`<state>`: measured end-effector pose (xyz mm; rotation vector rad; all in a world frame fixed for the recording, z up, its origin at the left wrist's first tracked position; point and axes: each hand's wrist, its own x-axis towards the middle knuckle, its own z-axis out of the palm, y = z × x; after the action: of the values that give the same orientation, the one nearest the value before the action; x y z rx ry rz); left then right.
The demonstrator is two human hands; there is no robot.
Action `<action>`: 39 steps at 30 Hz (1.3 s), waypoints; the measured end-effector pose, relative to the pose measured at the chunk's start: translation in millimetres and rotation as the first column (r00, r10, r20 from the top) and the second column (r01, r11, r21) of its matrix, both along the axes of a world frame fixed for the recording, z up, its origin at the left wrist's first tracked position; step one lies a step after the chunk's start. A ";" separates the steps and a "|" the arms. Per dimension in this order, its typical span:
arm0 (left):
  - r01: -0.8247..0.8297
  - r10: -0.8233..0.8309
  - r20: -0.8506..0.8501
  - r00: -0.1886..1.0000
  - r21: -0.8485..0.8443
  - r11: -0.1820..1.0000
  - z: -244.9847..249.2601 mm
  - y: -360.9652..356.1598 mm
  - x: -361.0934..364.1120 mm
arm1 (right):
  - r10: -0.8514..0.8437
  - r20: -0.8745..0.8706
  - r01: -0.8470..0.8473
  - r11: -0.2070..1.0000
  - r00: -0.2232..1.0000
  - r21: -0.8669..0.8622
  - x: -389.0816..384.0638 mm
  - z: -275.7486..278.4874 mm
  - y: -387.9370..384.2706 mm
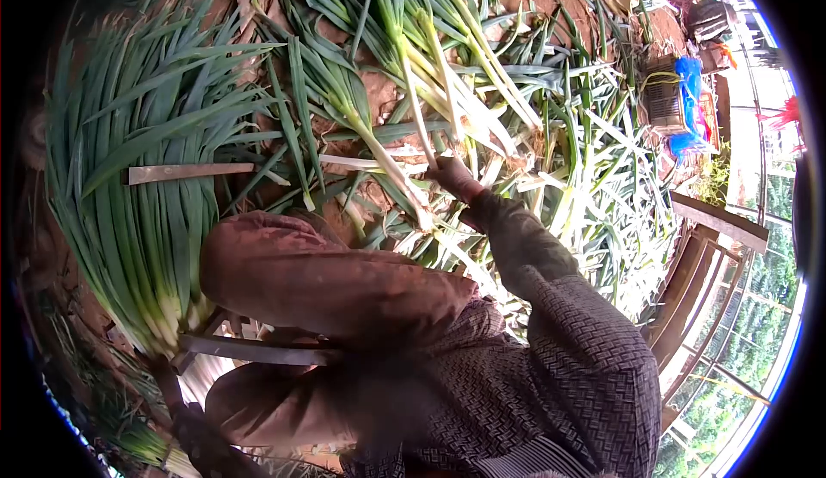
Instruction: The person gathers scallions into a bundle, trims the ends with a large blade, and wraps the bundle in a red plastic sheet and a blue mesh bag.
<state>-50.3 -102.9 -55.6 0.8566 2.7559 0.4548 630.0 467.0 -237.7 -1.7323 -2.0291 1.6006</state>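
Observation:
My right hand [453, 178], in a dark sleeve, is closed around the pale lower end of a long green onion [411, 99]. Other long green onions lie beside it, roots towards me. On the left, a big bundle of green onions [146, 211] lies with its leaves fanned out, crossed by one flat bar [191, 172] over the leaves and another bar [258, 353] near the white ends. Low at the bundle's base is my left hand [157, 373], dark and partly hidden; its fingers cannot be made out.
My bent legs [335, 297] lie between the bundle and my body. A heap of loose leaves and stalks [602, 177] spreads over the soil to the right. Further right stand a crate with blue plastic [686, 104] and a wooden frame [697, 289]. More onions [142, 444] lie at lower left.

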 end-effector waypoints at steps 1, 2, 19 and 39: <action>0.002 -0.002 0.001 1.000 -0.003 1.000 0.9 -0.5 0.6 | -0.127 -0.062 0.121 0.988 0.990 -0.093 0.4 -8.6 2.9; 0.003 -0.003 0.003 1.000 -0.006 1.000 2.3 -0.1 0.7 | -0.260 -0.107 0.237 0.952 0.960 -0.192 2.4 -18.5 4.6; -0.015 0.013 -0.036 0.999 -0.051 0.999 15.5 -7.3 3.0 | -0.279 0.647 -0.001 0.918 0.709 0.397 85.5 -16.4 106.4; 0.017 -0.025 -0.101 0.995 -0.083 0.996 6.8 -7.2 10.6 | -0.476 -0.596 0.193 0.858 0.647 -0.476 15.1 127.2 56.3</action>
<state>-39.7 -110.1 -48.8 0.9116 2.8327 0.2989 645.1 523.4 -110.5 -1.1612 -1.0113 2.1387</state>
